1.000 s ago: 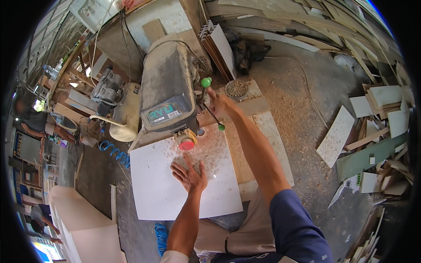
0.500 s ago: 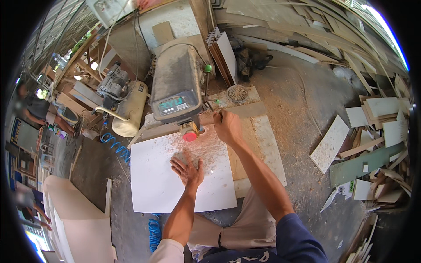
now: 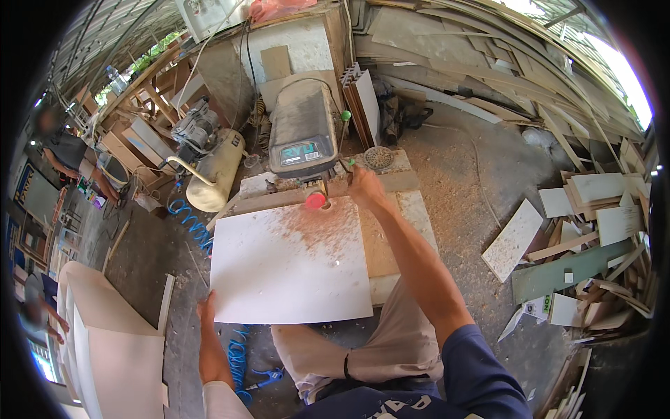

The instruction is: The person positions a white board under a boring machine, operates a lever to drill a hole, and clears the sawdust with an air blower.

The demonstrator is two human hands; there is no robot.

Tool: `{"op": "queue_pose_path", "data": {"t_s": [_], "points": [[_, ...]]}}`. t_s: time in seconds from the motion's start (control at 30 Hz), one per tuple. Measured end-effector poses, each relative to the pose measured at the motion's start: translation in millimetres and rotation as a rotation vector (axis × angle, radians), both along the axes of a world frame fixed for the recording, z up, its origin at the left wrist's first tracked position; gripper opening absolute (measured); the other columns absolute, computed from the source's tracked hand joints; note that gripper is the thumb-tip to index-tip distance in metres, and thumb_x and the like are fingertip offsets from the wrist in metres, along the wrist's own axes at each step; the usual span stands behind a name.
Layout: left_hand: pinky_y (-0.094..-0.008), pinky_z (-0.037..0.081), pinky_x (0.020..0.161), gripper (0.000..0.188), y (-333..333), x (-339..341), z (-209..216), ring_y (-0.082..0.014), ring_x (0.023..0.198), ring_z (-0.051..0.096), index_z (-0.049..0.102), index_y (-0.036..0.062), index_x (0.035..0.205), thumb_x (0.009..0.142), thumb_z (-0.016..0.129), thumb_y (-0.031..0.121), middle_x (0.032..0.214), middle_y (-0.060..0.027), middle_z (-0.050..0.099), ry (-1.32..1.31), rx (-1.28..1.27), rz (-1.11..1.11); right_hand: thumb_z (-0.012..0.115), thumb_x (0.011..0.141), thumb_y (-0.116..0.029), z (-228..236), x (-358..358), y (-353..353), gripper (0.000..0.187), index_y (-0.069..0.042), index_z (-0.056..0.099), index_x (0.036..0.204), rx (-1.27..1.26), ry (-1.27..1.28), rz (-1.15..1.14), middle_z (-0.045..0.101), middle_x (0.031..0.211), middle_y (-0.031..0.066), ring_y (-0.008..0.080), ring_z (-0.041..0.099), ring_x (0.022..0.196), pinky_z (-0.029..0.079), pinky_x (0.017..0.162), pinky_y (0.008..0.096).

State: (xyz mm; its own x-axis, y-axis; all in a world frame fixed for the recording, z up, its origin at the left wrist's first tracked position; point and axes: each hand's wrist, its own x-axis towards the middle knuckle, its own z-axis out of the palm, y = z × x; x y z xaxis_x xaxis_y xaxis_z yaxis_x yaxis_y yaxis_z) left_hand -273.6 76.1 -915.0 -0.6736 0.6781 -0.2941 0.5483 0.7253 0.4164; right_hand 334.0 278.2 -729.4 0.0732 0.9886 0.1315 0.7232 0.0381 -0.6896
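"Since the right arm [image 3: 417, 255] stretches forward, what is at its end?"

"The right hand [image 3: 364, 188], curled just beside a green knob [image 3: 351, 162] on the machine [image 3: 303, 129]; I can't tell what it clasps, if anything. The left hand [image 3: 206, 307] touches the near left edge of a white panel [image 3: 279, 272], whether pinching it I can't tell."

"And the panel?"

"Flat on wooden boards [image 3: 380, 244] before the machine, reddish dust [image 3: 314, 223] scattered over its far part. Offcuts [image 3: 579, 241] are heaped on the floor [image 3: 453, 171] to the right; a cream tank [image 3: 218, 174] sits at left."

"What differs from half a second ago?"

"The left hand lay spread on the panel's surface then; now it's out at the edge. The right hand remains by the machine."
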Motion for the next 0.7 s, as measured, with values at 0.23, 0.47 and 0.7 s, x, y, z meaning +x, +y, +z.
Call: {"op": "queue_pose_path", "data": {"t_s": [0.23, 0.47, 0.7], "points": [[-0.0517, 0.049, 0.101, 0.084, -27, 57, -4, -0.0445, 0.115, 0.064, 0.071, -0.0006, 0.122, 0.089, 0.055, 0.076, 0.118, -0.0269, 0.071, 0.225, 0.217, -0.086, 0.082, 0.072, -0.053, 5, 9, 5, 0.070, 0.000, 0.068, 0.115, -0.004, 0.007, 0.104, 0.074, 0.092, 0.0208, 0.0370, 0.073, 0.090, 0.055, 0.079, 0.0459], [-0.0530, 0.051, 0.095, 0.081, -54, 128, 42, -0.0444, 0.108, 0.068, 0.073, 0.0034, 0.120, 0.088, 0.056, 0.076, 0.113, -0.0247, 0.073, 0.244, 0.218, -0.037, 0.090, 0.062, -0.051, -5, 9, 15, 0.071, -0.002, 0.070, 0.109, -0.013, 0.141, 0.048, 0.074, 0.091, 0.0161, 0.0311, 0.072, 0.086, 0.055, 0.076, 0.0403], [-0.0579, 0.052, 0.088, 0.075, -72, 179, 49, -0.0469, 0.100, 0.069, 0.068, 0.0085, 0.124, 0.088, 0.058, 0.074, 0.108, -0.0236, 0.074, 0.234, 0.237, -0.021, 0.055, 0.096, -0.012, -35, 16, 30, 0.017, 0.000, 0.067, 0.095, 0.139, 0.213, 0.067, 0.061, 0.067, 0.0097, 0.0184, 0.063, 0.057, 0.050, 0.053, 0.0357]]}}
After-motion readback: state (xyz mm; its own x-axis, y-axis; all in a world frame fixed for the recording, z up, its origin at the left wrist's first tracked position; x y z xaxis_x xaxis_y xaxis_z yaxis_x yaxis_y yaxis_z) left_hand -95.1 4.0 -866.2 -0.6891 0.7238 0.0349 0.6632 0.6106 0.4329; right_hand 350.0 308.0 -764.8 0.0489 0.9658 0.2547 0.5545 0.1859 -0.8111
